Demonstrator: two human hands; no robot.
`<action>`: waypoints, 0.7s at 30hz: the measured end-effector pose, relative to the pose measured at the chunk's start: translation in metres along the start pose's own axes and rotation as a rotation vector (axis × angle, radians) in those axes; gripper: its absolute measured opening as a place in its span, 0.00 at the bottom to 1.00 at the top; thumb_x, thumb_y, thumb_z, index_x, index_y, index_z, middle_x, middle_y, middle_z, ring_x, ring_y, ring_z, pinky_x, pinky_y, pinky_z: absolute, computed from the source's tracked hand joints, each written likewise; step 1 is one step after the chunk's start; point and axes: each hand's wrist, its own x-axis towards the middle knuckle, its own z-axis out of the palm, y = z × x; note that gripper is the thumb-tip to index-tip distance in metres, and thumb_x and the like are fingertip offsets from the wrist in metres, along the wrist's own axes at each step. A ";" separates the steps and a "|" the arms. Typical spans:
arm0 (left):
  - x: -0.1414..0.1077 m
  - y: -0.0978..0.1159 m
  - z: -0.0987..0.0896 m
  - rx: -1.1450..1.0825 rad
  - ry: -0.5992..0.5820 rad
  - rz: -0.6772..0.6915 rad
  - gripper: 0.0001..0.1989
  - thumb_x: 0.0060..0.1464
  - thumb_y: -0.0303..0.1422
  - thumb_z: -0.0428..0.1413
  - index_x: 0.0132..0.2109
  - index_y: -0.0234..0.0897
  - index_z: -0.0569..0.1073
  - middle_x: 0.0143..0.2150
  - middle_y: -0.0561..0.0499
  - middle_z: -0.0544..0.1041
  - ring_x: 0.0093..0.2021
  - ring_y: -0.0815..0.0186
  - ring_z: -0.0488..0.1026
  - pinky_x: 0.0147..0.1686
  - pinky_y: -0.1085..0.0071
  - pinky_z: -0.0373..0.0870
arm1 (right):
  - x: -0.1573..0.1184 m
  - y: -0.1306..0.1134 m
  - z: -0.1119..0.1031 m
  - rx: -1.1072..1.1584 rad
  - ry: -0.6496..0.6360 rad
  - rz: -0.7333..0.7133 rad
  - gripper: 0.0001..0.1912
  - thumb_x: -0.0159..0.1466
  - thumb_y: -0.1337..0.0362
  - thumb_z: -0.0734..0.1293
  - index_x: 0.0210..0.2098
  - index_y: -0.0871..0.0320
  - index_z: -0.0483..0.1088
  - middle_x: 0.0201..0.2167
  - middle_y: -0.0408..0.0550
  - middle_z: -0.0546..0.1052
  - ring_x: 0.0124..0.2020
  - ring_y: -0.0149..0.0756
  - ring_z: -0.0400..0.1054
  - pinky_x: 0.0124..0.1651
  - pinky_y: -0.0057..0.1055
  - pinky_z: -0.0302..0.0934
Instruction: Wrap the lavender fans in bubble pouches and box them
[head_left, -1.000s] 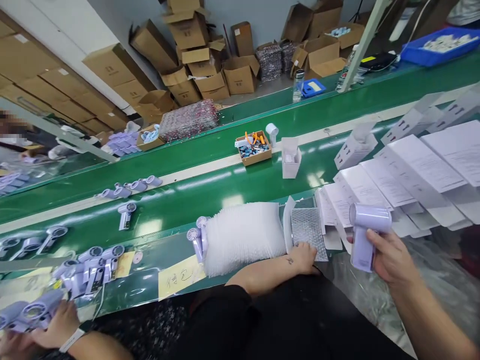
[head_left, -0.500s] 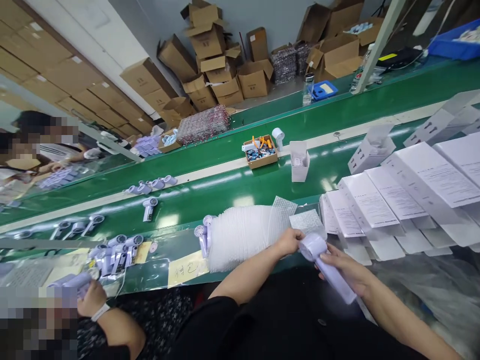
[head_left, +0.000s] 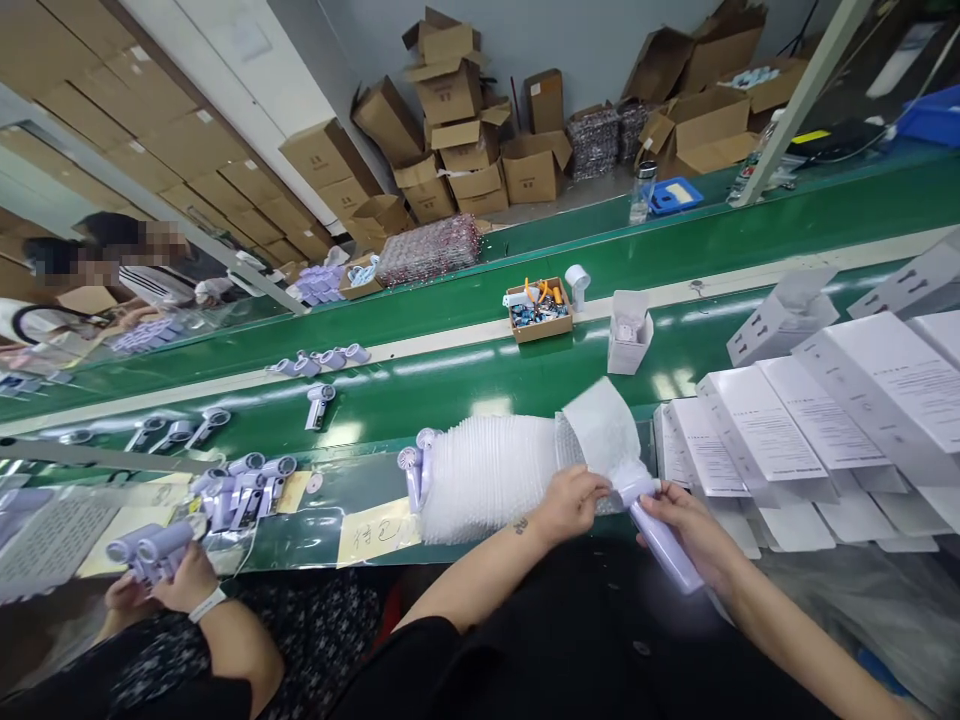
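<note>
Lilac fan aslant in curled right grip

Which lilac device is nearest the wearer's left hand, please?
The lilac device in the right hand, its head by the bubble wrap; the others are farther away.

Smooth, semi-gloss plast. fan & bumpy plast. pouch

Lavender handheld fan, translucent whitish bubble-wrap pouch, green conveyor belt, yellow paper with dark handwriting, white cartons
</note>
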 end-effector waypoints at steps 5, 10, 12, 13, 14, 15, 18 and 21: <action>0.005 -0.004 -0.007 -0.244 0.030 -0.232 0.08 0.57 0.34 0.50 0.42 0.36 0.69 0.36 0.48 0.68 0.38 0.66 0.65 0.38 0.70 0.64 | -0.007 -0.006 -0.004 0.044 0.018 -0.077 0.21 0.52 0.62 0.73 0.42 0.52 0.63 0.28 0.42 0.74 0.24 0.35 0.70 0.26 0.32 0.68; 0.033 -0.003 -0.011 -0.809 -0.116 -0.413 0.30 0.37 0.38 0.67 0.48 0.37 0.67 0.42 0.49 0.68 0.41 0.66 0.65 0.40 0.70 0.63 | -0.017 0.005 0.021 0.105 -0.215 -0.096 0.24 0.54 0.62 0.71 0.48 0.51 0.63 0.29 0.41 0.72 0.26 0.32 0.68 0.27 0.31 0.67; 0.032 -0.007 -0.004 -1.023 -0.078 -0.528 0.32 0.33 0.42 0.68 0.46 0.37 0.67 0.39 0.50 0.69 0.36 0.68 0.67 0.36 0.71 0.63 | -0.017 0.008 0.024 0.129 -0.217 -0.093 0.23 0.54 0.62 0.71 0.48 0.50 0.64 0.29 0.41 0.72 0.28 0.34 0.69 0.28 0.31 0.68; 0.030 -0.009 0.001 -1.119 -0.018 -0.604 0.32 0.34 0.45 0.67 0.45 0.37 0.66 0.37 0.51 0.69 0.33 0.70 0.67 0.34 0.72 0.63 | -0.016 0.009 0.023 0.142 -0.210 -0.091 0.23 0.54 0.62 0.71 0.48 0.50 0.64 0.30 0.41 0.72 0.29 0.35 0.70 0.28 0.31 0.68; 0.027 -0.013 0.008 -1.185 0.035 -0.680 0.32 0.35 0.47 0.66 0.45 0.37 0.65 0.35 0.52 0.69 0.30 0.72 0.66 0.31 0.74 0.62 | -0.016 0.010 0.022 0.155 -0.210 -0.085 0.23 0.53 0.61 0.71 0.47 0.49 0.64 0.30 0.42 0.73 0.30 0.35 0.70 0.28 0.31 0.67; 0.024 -0.016 0.015 -1.211 0.060 -0.745 0.31 0.36 0.48 0.65 0.44 0.37 0.65 0.33 0.53 0.68 0.28 0.74 0.65 0.29 0.76 0.60 | -0.016 0.011 0.019 0.170 -0.214 -0.082 0.23 0.53 0.61 0.71 0.47 0.49 0.64 0.31 0.42 0.73 0.31 0.36 0.71 0.28 0.30 0.67; 0.020 -0.022 0.035 -1.113 -0.021 -0.865 0.24 0.42 0.47 0.62 0.41 0.36 0.66 0.28 0.55 0.67 0.24 0.75 0.63 0.24 0.77 0.57 | -0.018 0.014 0.016 0.193 -0.236 -0.079 0.22 0.52 0.60 0.72 0.46 0.49 0.64 0.32 0.42 0.73 0.32 0.37 0.71 0.27 0.30 0.66; 0.023 -0.021 0.037 -0.771 0.048 -0.827 0.16 0.53 0.44 0.53 0.34 0.33 0.68 0.25 0.53 0.67 0.25 0.71 0.64 0.26 0.73 0.62 | -0.021 0.017 0.017 0.158 -0.245 -0.083 0.23 0.52 0.60 0.72 0.46 0.51 0.64 0.32 0.43 0.74 0.31 0.37 0.71 0.26 0.30 0.66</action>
